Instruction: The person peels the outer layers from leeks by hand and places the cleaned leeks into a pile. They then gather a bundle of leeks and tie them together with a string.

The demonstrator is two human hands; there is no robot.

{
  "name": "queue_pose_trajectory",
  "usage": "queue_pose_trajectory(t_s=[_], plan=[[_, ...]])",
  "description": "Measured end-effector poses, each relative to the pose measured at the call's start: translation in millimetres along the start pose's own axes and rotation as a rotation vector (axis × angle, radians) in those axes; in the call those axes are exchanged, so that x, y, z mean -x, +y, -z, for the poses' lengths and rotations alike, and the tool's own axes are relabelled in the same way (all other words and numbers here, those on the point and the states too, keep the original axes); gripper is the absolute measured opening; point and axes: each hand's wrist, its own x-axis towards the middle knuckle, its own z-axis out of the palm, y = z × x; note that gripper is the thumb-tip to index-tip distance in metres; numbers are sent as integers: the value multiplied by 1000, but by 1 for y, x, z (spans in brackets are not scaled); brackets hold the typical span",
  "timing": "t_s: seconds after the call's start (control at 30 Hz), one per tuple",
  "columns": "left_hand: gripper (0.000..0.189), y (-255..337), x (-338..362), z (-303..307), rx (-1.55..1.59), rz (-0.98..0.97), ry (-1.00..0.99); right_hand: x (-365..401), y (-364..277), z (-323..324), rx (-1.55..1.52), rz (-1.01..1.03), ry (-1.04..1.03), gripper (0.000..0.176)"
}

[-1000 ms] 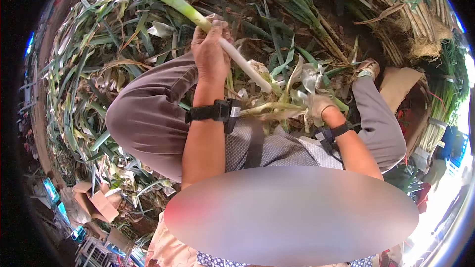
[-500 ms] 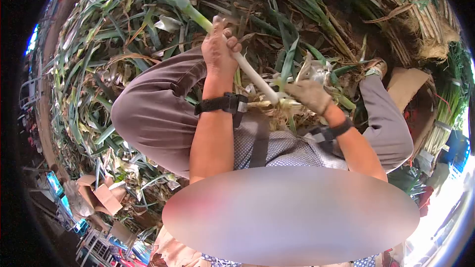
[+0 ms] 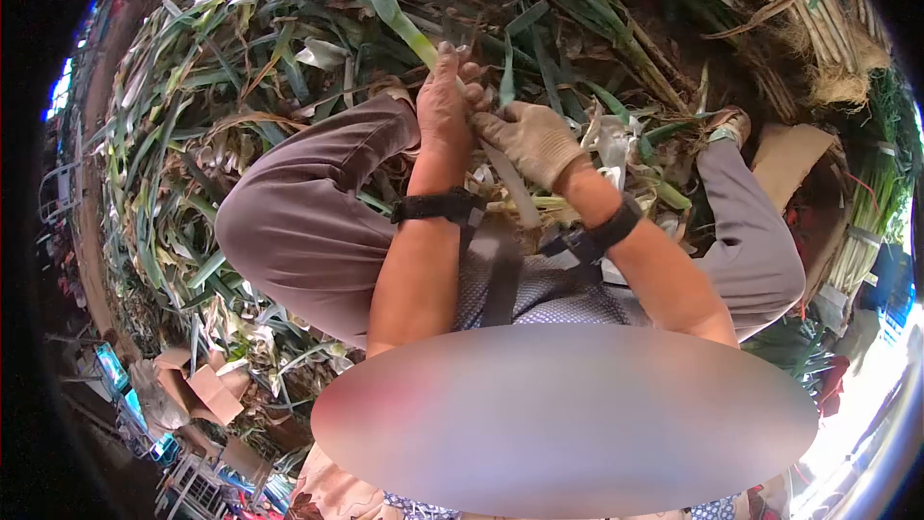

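My bare left hand (image 3: 445, 108) is wrapped round the stalk of a long green onion (image 3: 390, 14), whose green leaves reach up and away past my thumb. My right hand (image 3: 534, 143), in a tan knitted glove, is closed in a pinch on the stalk right beside the left fingers. Below the glove, the pale lower stalk slants down toward my lap, partly hidden and blurred. A green leaf piece (image 3: 507, 77) stands up just behind the right fingers.
Loose leaves and peelings (image 3: 221, 125) cover the ground around my bent legs. Bundled onions with roots (image 3: 818, 48) lie at the upper right. A cardboard piece (image 3: 791, 162) is by my right leg, and torn cardboard (image 3: 214, 390) lies lower left.
My gloved right hand has moved up and left from the stalk's root end to beside my left hand. My left hand, still holding the onion, has shifted slightly right.
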Motion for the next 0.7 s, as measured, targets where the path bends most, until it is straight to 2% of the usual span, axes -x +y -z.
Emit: queue_pose_trajectory(t_s=[0.07,0.17,0.2,0.3,0.33,0.37,0.43,0.47,0.5,0.57,0.6,0.7], plan=[[29,-6,-9,11,79,24,-55,1,5,-13,0,91,106,38],[30,-9,-16,16,200,65,-45,2,20,1,76,29,287,37],[32,-8,-20,20,223,60,-78,10,24,13,39,27,272,34],[30,-5,-21,18,243,2,-99,9,107,30,348,-33,315,32],[29,-4,-19,15,245,-18,-87,18,119,38,368,-136,332,33],[29,-3,-18,14,246,-38,-74,31,131,48,484,-40,332,35],[31,-3,-20,18,264,-4,-132,40,172,78,429,-228,374,38],[32,1,-20,20,271,4,-160,36,198,95,247,-506,407,39],[34,1,-15,14,218,-2,-105,32,204,113,252,-573,323,40],[36,-4,-11,10,235,42,-174,34,167,112,579,-407,171,44],[39,-10,-13,13,259,71,-210,39,133,106,640,-338,150,48],[39,-18,-7,8,226,113,-141,44,55,84,468,-178,207,47]])
